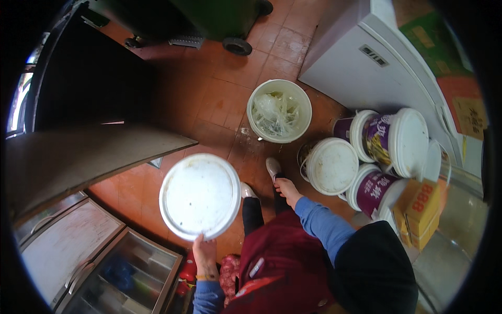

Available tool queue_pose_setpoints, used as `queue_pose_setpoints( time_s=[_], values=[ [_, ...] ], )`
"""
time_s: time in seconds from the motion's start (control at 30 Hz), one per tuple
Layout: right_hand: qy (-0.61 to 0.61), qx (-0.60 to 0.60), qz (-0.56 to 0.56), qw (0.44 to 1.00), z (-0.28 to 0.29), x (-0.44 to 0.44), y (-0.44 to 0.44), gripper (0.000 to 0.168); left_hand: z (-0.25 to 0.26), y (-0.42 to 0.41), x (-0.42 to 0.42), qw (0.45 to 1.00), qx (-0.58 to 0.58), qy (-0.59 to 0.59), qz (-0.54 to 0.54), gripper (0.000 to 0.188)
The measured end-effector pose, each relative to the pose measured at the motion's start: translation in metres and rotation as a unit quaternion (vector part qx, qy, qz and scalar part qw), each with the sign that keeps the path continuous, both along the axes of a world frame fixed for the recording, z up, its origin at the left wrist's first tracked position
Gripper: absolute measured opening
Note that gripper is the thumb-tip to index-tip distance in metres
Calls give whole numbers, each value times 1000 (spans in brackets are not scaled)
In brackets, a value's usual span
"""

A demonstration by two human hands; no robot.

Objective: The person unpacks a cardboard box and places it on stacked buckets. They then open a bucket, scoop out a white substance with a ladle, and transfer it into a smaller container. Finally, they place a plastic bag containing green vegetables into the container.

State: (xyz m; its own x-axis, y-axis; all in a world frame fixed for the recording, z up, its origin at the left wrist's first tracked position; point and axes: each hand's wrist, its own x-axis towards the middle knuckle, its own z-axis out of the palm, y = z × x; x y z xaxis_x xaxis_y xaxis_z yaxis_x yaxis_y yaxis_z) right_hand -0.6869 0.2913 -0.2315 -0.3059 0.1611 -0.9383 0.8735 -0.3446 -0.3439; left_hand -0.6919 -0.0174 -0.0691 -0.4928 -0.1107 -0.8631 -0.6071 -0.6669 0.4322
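My left hand grips the near edge of a round white plastic bucket lid. The lid is tilted towards me, with a few dark specks on its face. My right hand is in front of my legs, fingers curled in, and nothing shows in it. Beyond my feet, an uncovered white plastic bucket stands on the floor with crumpled clear plastic bags inside. To the right of my right hand is a lidded bucket.
Several purple-labelled buckets stand at right, beside a white freezer. A yellow carton sits near them. At left are a table edge and a glass-door fridge. A green wheeled bin stands at the back. A net sack of red onions lies beside me.
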Motion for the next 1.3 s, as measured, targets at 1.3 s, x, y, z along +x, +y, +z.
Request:
queue_pose_setpoints(
  time_s=[1.3],
  values=[
    [260, 384, 324, 825, -58, -186, 45, 25, 10, 30, 20, 978, -116, -162, 59, 31]
  ],
)
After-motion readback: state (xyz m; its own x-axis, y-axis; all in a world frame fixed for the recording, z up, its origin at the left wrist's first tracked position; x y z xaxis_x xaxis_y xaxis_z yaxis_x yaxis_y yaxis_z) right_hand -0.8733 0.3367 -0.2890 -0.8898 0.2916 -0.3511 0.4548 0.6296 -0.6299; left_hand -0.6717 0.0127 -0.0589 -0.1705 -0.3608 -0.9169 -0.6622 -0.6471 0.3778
